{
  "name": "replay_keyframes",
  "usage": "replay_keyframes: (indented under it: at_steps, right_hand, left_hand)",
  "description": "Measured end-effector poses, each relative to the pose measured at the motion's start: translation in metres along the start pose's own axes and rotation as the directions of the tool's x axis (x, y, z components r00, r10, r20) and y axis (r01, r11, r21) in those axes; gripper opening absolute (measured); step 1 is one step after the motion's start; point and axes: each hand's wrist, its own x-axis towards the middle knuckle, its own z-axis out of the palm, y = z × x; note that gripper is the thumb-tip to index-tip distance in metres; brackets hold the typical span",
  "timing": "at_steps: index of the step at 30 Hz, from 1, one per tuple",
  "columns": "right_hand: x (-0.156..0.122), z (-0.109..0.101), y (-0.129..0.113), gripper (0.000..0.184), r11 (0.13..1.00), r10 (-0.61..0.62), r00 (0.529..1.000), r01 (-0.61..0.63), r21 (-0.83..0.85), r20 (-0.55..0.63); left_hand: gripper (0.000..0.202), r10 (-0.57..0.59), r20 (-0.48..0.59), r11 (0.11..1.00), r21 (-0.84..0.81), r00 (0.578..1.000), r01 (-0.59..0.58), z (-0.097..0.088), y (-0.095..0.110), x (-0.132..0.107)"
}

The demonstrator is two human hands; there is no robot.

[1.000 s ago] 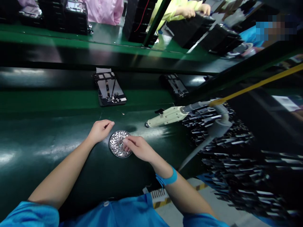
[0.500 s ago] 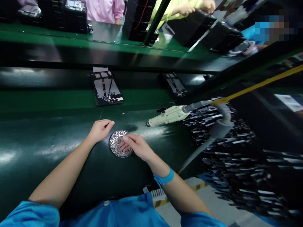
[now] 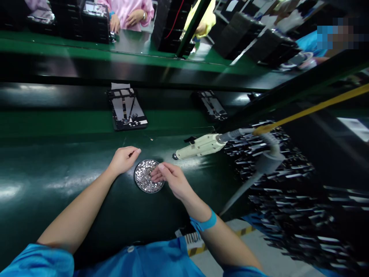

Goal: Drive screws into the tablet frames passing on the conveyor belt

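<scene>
A small round dish [image 3: 144,184] full of tiny shiny screws lies on the dark green bench in front of me. My right hand [image 3: 172,180] hovers over its right rim, fingers pinched together among the screws; what they grip is too small to make out. My left hand [image 3: 123,159] rests on the bench just left of the dish, fingers curled with thumb against forefinger. A cream electric screwdriver [image 3: 198,146] hangs on a cable to the right of the dish, tip pointing left.
An open black device [image 3: 127,109] lies on the green conveyor belt beyond my hands, a second one [image 3: 211,104] further right. Racks of dark parts [image 3: 288,184] fill the right side. Other people's hands [image 3: 132,17] work at the far bench.
My right hand has shifted slightly right and lifted off the dish, fingers now pinched. The hanging screwdriver has swung lower and left. The device on the belt has drifted left.
</scene>
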Motion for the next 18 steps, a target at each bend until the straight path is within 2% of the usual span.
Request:
replay_keyframes:
  at_steps: [3,7,9,12,18]
  right_hand:
    - [0.001,0.002,0.003,0.051,1.000,-0.026,1.000,0.026,-0.004,0.018]
    - [-0.002,0.000,0.006,0.055,0.992,0.034,0.995,-0.022,-0.128,0.090]
    - [-0.004,-0.004,0.003,0.056,0.986,0.020,0.996,-0.005,-0.167,0.088]
    - [-0.008,-0.008,-0.002,0.055,0.986,-0.016,0.998,0.027,-0.162,0.066]
    - [-0.005,-0.002,0.005,0.056,0.990,0.030,0.996,-0.017,-0.139,0.090]
  left_hand:
    - [0.036,-0.001,-0.001,1.000,-0.001,1.000,0.001,0.000,0.000,0.000]
    - [0.036,-0.001,0.007,1.000,-0.011,1.000,0.001,0.000,-0.001,0.000]
    - [0.036,-0.002,0.007,1.000,-0.015,1.000,0.002,0.001,-0.001,0.000]
    - [0.035,-0.001,0.002,1.000,-0.018,1.000,0.001,0.001,-0.001,0.000]
    - [0.036,-0.003,-0.001,1.000,-0.018,1.000,0.003,0.000,-0.001,-0.001]
